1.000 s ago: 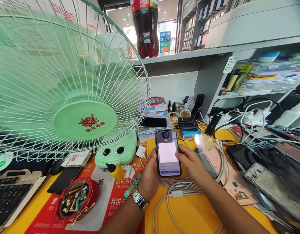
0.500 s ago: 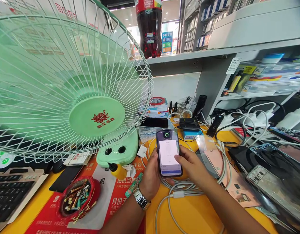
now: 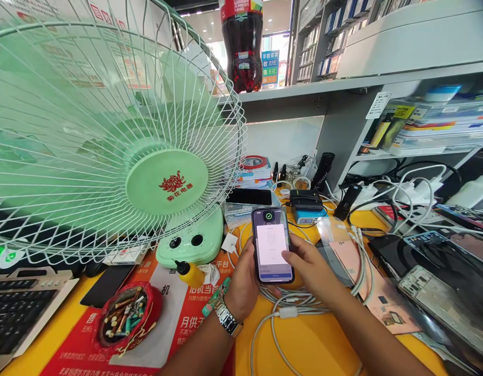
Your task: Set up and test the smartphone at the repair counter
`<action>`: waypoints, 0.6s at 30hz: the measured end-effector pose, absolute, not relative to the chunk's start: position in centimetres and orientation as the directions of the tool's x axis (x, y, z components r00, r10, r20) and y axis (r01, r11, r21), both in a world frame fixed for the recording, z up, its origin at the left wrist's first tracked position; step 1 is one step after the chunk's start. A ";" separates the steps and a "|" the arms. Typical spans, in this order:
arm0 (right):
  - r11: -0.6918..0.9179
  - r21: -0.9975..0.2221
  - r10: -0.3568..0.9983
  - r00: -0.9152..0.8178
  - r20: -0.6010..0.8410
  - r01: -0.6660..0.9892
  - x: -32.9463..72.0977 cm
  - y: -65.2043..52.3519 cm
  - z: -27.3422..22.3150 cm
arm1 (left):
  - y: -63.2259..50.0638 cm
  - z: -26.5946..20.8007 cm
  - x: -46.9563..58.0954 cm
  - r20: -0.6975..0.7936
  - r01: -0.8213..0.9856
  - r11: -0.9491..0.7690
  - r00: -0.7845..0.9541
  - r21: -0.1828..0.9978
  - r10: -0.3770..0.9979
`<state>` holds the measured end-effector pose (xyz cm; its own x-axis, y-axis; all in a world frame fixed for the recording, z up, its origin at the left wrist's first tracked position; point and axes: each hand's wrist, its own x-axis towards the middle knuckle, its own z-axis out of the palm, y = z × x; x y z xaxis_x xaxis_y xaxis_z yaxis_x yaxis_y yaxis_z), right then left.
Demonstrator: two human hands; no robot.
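Observation:
Upright between both hands is a smartphone (image 3: 273, 245) with its screen lit, showing a white pop-up panel and a green check mark near the top. My left hand (image 3: 244, 284), with a metal watch (image 3: 228, 317) on the wrist, is closed round the phone's left edge. My right hand (image 3: 306, 263) grips the right edge, its thumb over the screen; the fingers behind the phone are hidden. Below the phone, coiled grey cables (image 3: 288, 312) lie on the yellow tabletop (image 3: 304, 347).
A green fan (image 3: 167, 183) fills the left side. Before it stand a red bowl of cigarette butts (image 3: 126, 318) and a yellow bottle (image 3: 190, 274). A keyboard (image 3: 24, 308) lies far left. Phone parts (image 3: 433, 292) crowd the right. A cola bottle (image 3: 244, 49) stands on the shelf above.
The symbol at the top of the phone's screen has turned from a green ring into a green check mark. The fan's head has swung slightly right. Both hands keep their hold.

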<state>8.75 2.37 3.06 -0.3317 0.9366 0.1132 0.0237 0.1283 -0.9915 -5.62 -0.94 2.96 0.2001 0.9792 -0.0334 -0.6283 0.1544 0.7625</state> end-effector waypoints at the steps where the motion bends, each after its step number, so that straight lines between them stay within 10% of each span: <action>1: 0.127 -0.992 0.934 -0.340 0.113 0.020 8.7 2.4 2.9 | -0.9 3.0 -5.6 -0.035 -0.629 0.156 0.201 0.761 0.979; 5: 0.214 -0.973 0.935 -0.306 0.178 0.087 9.3 3.1 3.1 | -0.9 3.1 -5.8 -0.053 -0.623 0.157 0.182 0.766 0.982; 11: 0.289 -0.932 0.926 0.185 0.330 0.219 15.1 1.4 7.6 | -0.7 3.3 -6.4 -0.110 -0.655 0.197 0.172 0.730 0.979; 18: 0.075 -0.649 0.891 0.242 0.385 0.757 21.9 -7.8 6.4 | -1.1 4.2 -6.4 -0.214 -0.688 0.291 0.198 0.665 0.957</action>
<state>21.91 -7.77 6.44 0.2421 0.8906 0.3851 0.7568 0.0751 -0.6493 -6.39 -1.13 4.23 0.1977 0.9566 -0.2143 -0.6876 0.2911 0.6652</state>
